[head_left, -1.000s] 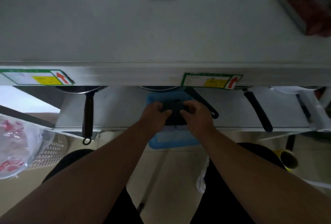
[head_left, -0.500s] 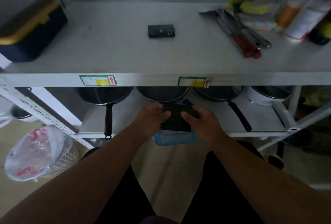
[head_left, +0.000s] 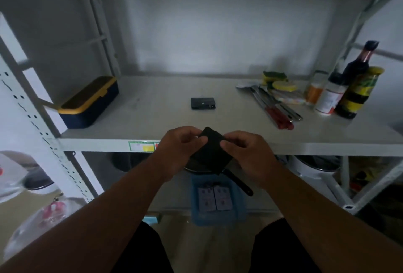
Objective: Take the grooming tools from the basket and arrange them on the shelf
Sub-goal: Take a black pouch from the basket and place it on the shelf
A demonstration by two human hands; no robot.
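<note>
My left hand (head_left: pixel 177 150) and my right hand (head_left: pixel 248 152) both grip a flat black pouch (head_left: pixel 212 152), held tilted just in front of the white shelf's front edge (head_left: pixel 98 144). A second black pouch (head_left: pixel 203 103) lies flat in the middle of that shelf. Below my hands, on the lower level, stands the blue basket (head_left: pixel 218 218) with two pale flat packs (head_left: pixel 214 198) lying side by side in it.
A navy box with a yellow lid (head_left: pixel 87 102) sits at the shelf's left. Red-handled knives and utensils (head_left: pixel 274 107), sponges (head_left: pixel 275 80) and bottles (head_left: pixel 349 89) crowd its right. Pans and pots (head_left: pixel 316 163) sit on the lower level. A plastic-wrapped bin (head_left: pixel 32 224) stands at the lower left.
Both hands have lifted the black pouch out of the blue basket, up from the lower level to the shelf's front edge. The view has tilted upward and shows the whole shelf.
</note>
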